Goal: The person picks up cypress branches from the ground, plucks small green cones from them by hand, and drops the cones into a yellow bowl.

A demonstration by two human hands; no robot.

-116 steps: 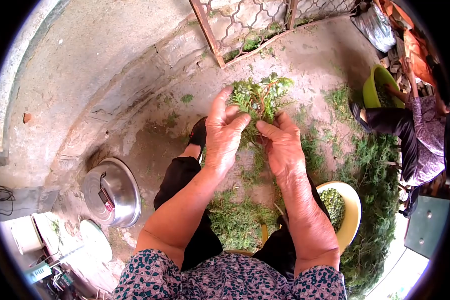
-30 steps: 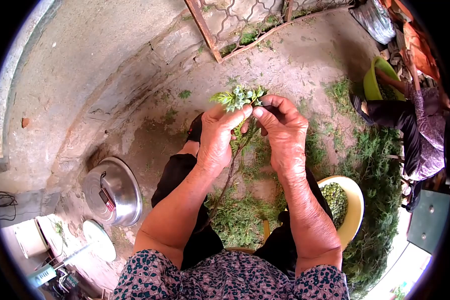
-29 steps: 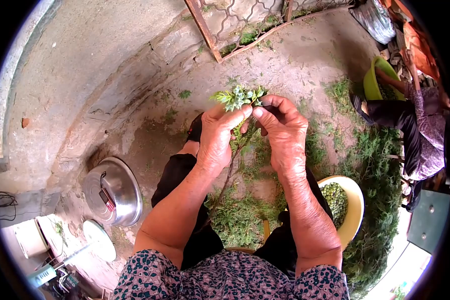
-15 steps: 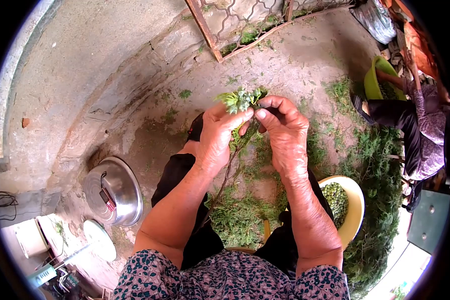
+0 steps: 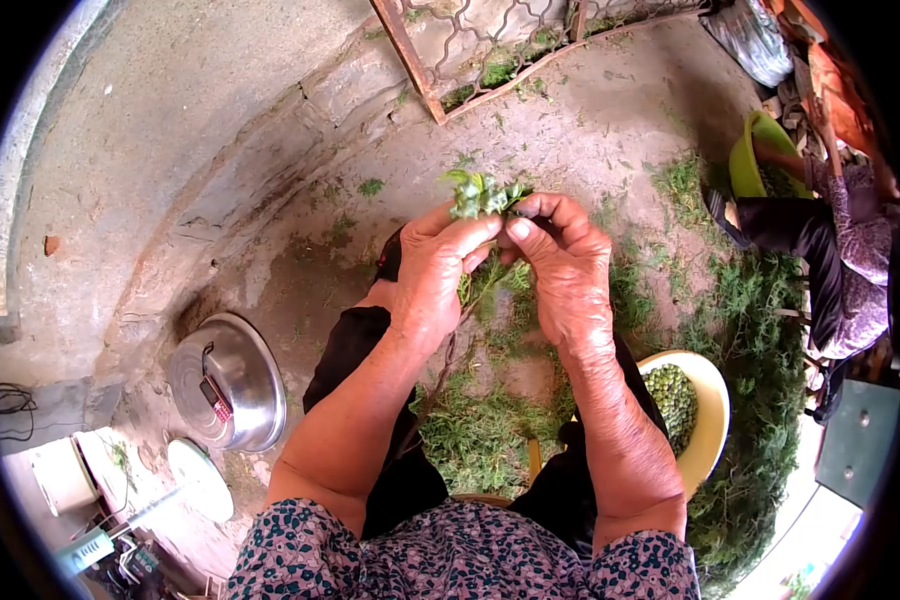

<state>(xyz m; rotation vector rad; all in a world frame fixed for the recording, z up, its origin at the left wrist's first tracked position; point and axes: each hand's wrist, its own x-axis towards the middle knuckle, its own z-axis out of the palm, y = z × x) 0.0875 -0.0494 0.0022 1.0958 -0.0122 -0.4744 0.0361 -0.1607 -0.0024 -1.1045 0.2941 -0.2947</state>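
Green sprig [image 5: 482, 193], with a cluster of pale green cones or berries at its top, stands between my two hands. My left hand [image 5: 432, 270] is closed round it, thumb pressed against the cluster's base. My right hand [image 5: 570, 270] pinches at the cluster's right side with thumb and forefinger; the exact bit between those fingertips is hidden. A thin brown stem [image 5: 444, 365] runs down from the hands toward my lap. Beside my right forearm is a yellow tub [image 5: 712, 415] holding many small green cones or berries [image 5: 672, 405].
Cut greenery [image 5: 485, 440] lies between my legs, with a larger heap [image 5: 745, 420] at right. At left are a metal basin [image 5: 260, 385] and a white fan [image 5: 200, 480]. Another person [image 5: 860, 240] sits at right, a hand in a green tub [image 5: 740, 165]. A rusty gate [image 5: 410, 60] stands ahead.
My right hand has shifted slightly left and its fingers have curled in. The sprig's top has turned a little, and the lower foliage and stem have moved slightly.
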